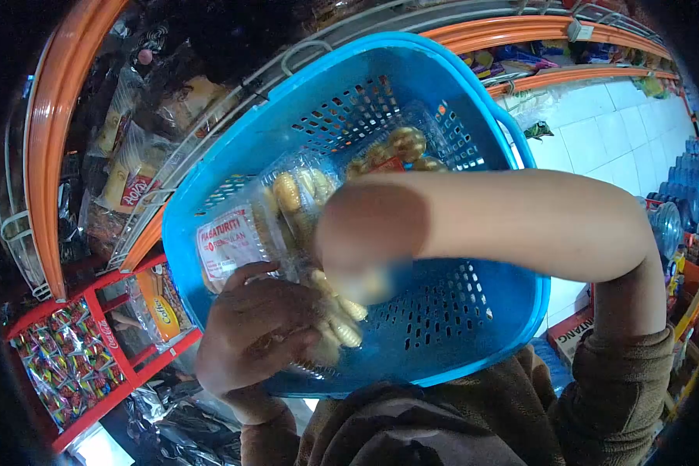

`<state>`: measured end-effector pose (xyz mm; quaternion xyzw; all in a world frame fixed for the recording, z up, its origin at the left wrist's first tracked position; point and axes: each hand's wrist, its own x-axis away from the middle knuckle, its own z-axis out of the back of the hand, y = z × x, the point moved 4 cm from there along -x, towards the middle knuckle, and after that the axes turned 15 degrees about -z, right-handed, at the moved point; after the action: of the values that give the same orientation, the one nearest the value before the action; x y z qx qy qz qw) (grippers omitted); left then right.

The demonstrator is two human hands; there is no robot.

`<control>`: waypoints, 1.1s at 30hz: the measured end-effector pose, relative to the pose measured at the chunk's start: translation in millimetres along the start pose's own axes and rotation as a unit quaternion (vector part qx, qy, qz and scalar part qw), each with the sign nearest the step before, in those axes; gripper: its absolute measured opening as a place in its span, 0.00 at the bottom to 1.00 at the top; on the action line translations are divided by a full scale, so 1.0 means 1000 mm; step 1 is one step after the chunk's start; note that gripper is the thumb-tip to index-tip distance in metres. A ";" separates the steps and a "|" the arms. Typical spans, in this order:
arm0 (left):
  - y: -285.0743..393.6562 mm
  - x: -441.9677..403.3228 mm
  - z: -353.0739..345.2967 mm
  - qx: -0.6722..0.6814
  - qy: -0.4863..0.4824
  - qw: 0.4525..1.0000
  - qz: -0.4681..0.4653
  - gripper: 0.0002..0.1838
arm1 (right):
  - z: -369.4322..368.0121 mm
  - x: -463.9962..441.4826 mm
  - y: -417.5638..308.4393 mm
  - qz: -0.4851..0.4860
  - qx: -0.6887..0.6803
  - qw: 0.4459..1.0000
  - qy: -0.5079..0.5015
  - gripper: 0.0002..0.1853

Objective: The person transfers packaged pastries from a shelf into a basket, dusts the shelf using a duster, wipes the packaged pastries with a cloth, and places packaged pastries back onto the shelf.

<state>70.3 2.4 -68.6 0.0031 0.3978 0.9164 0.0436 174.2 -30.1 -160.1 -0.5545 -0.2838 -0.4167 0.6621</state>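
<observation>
Looking across the shop, I see white floor tiles beyond the person's right arm and an orange-edged shelf along the left. Between them sits the big blue basket, its near rim at the person's body; what bears it, I can't make out. Inside, clear packs of small pastries lie bunched toward the middle and left. The labelled pastry pack is just beyond the left hand, nearer to it than to the right, its long axis seeming to slant up and rightward. The lower pastry pack is just beside that hand, whose fingers are bent over clear wrap; how firmly they close, I can't tell. The right hand reaches in above the pastries, too blurred to show whether its fingers are apart or together
</observation>
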 end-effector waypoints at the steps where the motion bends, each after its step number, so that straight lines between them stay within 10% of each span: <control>1: 0.001 -0.003 -0.002 -0.012 0.006 1.000 0.006 0.10 | -0.002 0.004 0.004 0.014 0.017 0.995 0.102 0.10; 6: 0.001 -0.006 -0.005 -0.001 -0.015 1.000 -0.016 0.08 | -0.017 0.029 0.021 0.068 0.156 0.789 0.591 0.03; 7: 0.003 -0.005 -0.006 -0.019 0.015 1.000 -0.018 0.08 | -0.018 -0.027 0.037 0.043 0.178 0.873 0.453 0.04; 11: 0.010 -0.004 -0.006 0.003 0.006 0.999 -0.048 0.07 | -0.002 0.010 0.020 0.166 0.230 0.852 0.440 0.06; 15: 0.022 -0.003 -0.008 0.080 0.080 0.994 -0.009 0.11 | 0.004 -0.010 0.016 -0.148 0.172 0.963 0.145 0.10; 18: 0.011 -0.001 -0.017 0.013 0.045 0.996 -0.075 0.12 | -0.006 -0.005 0.007 -0.177 0.051 0.979 -0.084 0.17; 24: 0.003 0.000 -0.033 -0.053 0.021 0.998 -0.040 0.17 | -0.008 -0.007 0.011 -0.135 -0.069 0.988 -0.043 0.16; 33: 0.007 -0.008 -0.033 -0.090 -0.014 0.996 -0.008 0.19 | -0.001 0.003 -0.008 -0.082 0.150 0.985 0.029 0.20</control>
<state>76.4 -27.6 -85.7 0.0089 0.3126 0.9482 0.0562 169.0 -32.4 -153.8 -0.4114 -0.3680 -0.4385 0.7092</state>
